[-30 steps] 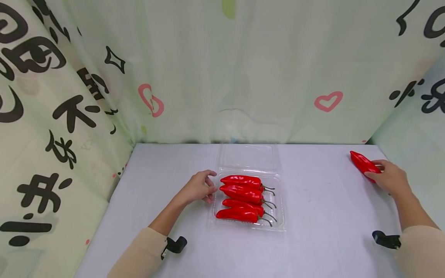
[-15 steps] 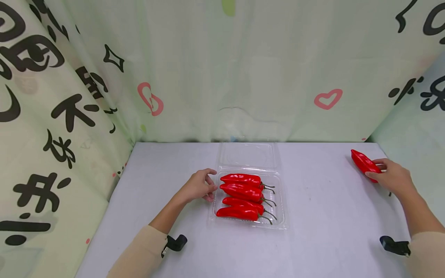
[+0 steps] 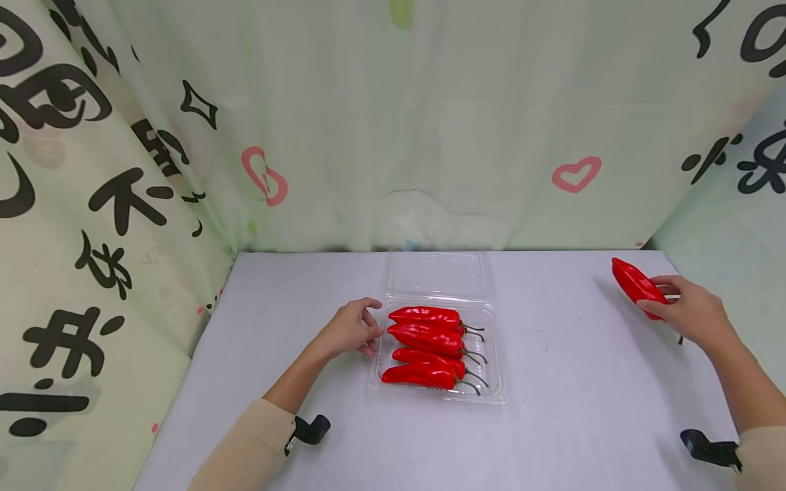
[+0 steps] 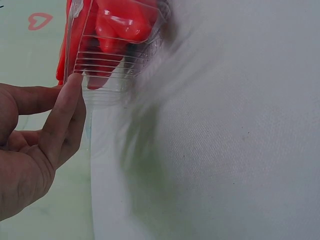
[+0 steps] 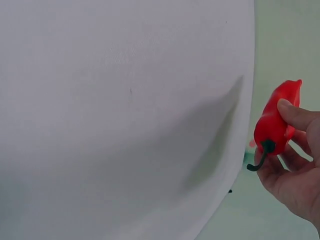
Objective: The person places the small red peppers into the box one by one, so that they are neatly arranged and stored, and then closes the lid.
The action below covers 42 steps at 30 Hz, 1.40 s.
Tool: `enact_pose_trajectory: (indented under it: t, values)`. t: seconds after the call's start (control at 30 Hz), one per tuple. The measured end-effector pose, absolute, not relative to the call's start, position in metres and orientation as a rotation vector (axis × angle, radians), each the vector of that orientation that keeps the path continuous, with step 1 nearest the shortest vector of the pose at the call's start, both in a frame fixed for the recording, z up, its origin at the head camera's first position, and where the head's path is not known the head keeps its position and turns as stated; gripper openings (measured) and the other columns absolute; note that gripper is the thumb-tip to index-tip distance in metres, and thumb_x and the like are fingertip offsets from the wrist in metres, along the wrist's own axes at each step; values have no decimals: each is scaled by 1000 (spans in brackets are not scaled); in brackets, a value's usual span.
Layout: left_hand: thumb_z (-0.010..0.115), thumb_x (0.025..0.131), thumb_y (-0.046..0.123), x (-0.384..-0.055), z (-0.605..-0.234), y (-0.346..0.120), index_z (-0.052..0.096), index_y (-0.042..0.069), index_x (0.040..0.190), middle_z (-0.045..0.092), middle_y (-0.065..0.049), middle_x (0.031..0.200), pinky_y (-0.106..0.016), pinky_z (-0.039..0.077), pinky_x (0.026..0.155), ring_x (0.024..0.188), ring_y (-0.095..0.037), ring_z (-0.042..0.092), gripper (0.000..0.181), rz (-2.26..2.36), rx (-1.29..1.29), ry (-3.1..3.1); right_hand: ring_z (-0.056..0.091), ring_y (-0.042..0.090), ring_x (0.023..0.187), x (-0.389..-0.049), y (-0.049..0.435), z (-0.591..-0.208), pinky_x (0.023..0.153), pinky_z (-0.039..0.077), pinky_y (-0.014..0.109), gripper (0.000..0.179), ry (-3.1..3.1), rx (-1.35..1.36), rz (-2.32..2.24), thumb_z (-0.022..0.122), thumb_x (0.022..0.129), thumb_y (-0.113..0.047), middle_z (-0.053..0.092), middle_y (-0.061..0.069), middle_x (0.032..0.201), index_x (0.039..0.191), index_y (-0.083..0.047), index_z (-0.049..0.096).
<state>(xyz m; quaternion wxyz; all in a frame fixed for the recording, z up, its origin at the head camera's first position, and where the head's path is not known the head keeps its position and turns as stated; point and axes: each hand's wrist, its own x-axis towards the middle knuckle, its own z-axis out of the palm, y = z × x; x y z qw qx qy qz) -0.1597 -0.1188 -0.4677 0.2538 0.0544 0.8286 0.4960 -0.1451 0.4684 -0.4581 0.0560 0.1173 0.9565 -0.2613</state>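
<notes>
My right hand (image 3: 694,307) grips a long red pepper (image 3: 635,281) with thumb and fingers at the table's far right. Its pointed tip faces up and left, and its green stem (image 5: 261,159) hangs below the fingers. The pepper's shadow falls apart from it on the cloth. On the left, my left hand (image 3: 353,329) reaches thumb and forefinger to the left rim of a clear plastic box (image 3: 497,368). The fingertips (image 4: 75,80) lie right at the rim in the left wrist view. Several red peppers (image 3: 426,335) lie side by side in the box, stems to the right.
The box's clear lid (image 3: 439,277) lies folded back toward the rear edge. A white cloth covers the table (image 3: 552,409). Printed pale green curtains (image 3: 467,136) stand behind and at both sides. Black wrist cameras (image 3: 312,429) sit at both sleeves.
My right hand has raised the pepper off the table, and its shadow has parted from it. The right forearm has shifted right and down in view. My left hand stays at the box.
</notes>
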Motion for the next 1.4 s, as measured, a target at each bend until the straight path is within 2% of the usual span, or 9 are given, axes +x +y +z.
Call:
enact_pose_trajectory:
  t: [0.2, 0.53, 0.83, 1.0, 1.4]
  values:
    - [69, 95, 2, -159, -467, -118, 50, 1, 145, 64, -14, 94, -31, 63, 58, 60, -21, 69, 53, 1349, 144, 2251, 35, 64, 119, -143, 456, -453, 64, 64, 51, 83, 2902, 315, -836, 75, 95, -25, 34, 45, 139, 151, 13, 27]
    - [69, 95, 2, -160, -468, -118, 50, 0, 145, 63, -14, 93, -31, 63, 58, 60, -21, 69, 53, 1351, 147, 2251, 42, 61, 116, -137, 430, -442, 60, 64, 48, 75, 2935, 188, -875, 74, 96, -25, 40, 41, 137, 150, 8, 35]
    - [69, 95, 2, -161, -470, -118, 49, 0, 145, 64, -14, 93, -32, 63, 58, 60, -21, 69, 54, 1349, 162, 2252, 46, 58, 116, -135, 403, -434, 60, 63, 43, 71, 2928, 66, -915, 76, 94, -24, 45, 37, 136, 149, 3, 39]
    - [69, 96, 3, -161, -470, -118, 49, 0, 145, 64, -14, 94, -32, 63, 58, 60, -21, 69, 53, 1343, 166, 2254, 49, 55, 115, -131, 387, -431, 57, 61, 36, 66, 2935, 14, -931, 74, 96, -25, 49, 34, 134, 148, 0, 42]
    - [70, 95, 3, -160, -468, -118, 50, 1, 145, 65, -14, 93, -31, 63, 58, 60, -21, 70, 53, 1331, 156, 2267, 55, 49, 114, -135, 349, -421, 58, 59, 30, 64, 2910, -100, -949, 77, 93, -22, 55, 31, 131, 147, -3, 47]
